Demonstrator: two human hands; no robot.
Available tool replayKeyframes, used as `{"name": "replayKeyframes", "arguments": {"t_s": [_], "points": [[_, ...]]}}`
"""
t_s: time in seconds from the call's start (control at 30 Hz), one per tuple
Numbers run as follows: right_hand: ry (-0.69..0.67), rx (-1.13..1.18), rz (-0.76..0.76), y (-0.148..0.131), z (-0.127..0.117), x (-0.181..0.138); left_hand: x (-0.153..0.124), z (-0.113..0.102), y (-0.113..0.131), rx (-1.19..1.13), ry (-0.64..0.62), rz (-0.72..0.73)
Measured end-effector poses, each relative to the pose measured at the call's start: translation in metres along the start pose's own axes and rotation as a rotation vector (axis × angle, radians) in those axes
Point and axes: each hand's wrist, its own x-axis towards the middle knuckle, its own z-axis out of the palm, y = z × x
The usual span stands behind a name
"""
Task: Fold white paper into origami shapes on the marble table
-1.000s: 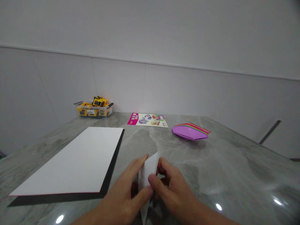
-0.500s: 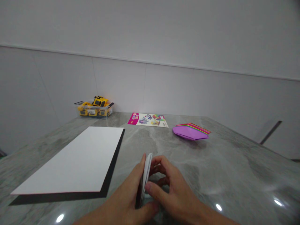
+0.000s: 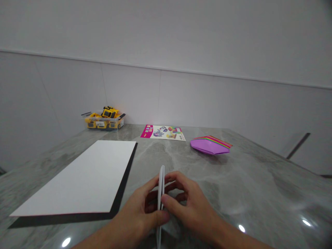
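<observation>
A folded white paper (image 3: 161, 181) stands on edge, seen edge-on, low in the middle of the view over the grey marble table (image 3: 259, 180). My left hand (image 3: 140, 216) pinches it from the left, thumb and fingers closed against the fold. From the right, my right hand (image 3: 188, 204) grips the same paper with its fingers curled round the top and its thumb pressed to the near side. The paper's lower end runs out of the frame between my wrists.
A large white sheet on a black board (image 3: 85, 180) lies to the left. At the back are a clear box of yellow toy vehicles (image 3: 105, 120), a printed colour leaflet (image 3: 163, 132) and a stack of coloured paper with purple on top (image 3: 210, 145).
The paper was partly spread open with its white face showing; both hands have pressed it flat together, so it now stands thin and edge-on. Nothing else on the table moved.
</observation>
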Motion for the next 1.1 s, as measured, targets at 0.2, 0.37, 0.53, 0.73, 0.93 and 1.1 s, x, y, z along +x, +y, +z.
{"name": "replayKeyframes", "arguments": {"t_s": [0.2, 0.37, 0.53, 0.73, 0.93, 1.1], "points": [[0.003, -0.106, -0.053, 0.002, -0.004, 0.002, -0.001, -0.003, 0.001, 0.091, 0.064, 0.008], [0.022, -0.189, -0.109, 0.006, -0.006, 0.003, 0.000, -0.006, -0.003, 0.097, 0.159, 0.014], [0.022, -0.241, -0.096, 0.008, -0.002, 0.001, 0.003, -0.007, -0.005, 0.093, 0.190, 0.039], [0.057, -0.315, -0.102, 0.012, -0.003, 0.001, 0.002, -0.011, -0.007, 0.046, 0.223, 0.017], [0.110, -0.271, -0.161, 0.011, -0.009, 0.003, 0.002, -0.010, -0.006, -0.180, 0.249, 0.004], [0.049, 0.280, 0.046, 0.017, 0.000, 0.007, -0.001, -0.014, -0.007, 0.000, 0.277, 0.149]]}}
